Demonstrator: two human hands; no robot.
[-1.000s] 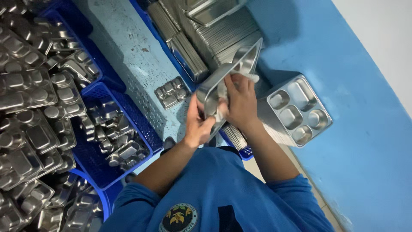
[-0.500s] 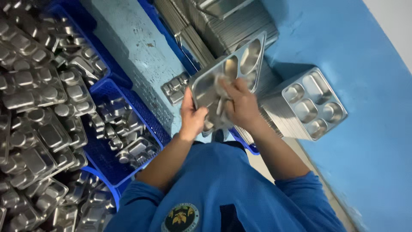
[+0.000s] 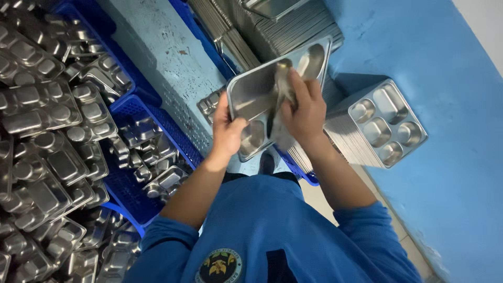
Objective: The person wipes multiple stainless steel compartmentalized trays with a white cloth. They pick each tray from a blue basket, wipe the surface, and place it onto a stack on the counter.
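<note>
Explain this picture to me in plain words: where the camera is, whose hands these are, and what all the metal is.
The camera sits on a person's head and looks down past their blue shirt. The left hand grips the edge of a steel compartment tray. The right hand presses a greyish cloth against the tray's face. To the right stands a neat stack of the same trays on a blue floor. To the left, blue plastic crates hold loose heaps of trays. More stacked trays lie ahead.

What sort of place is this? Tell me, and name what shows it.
Probably a canteen washing or factory finishing area: blue crates heaped with steel compartment trays, a neat tray stack alongside, and a tray being wiped with a cloth.
</note>
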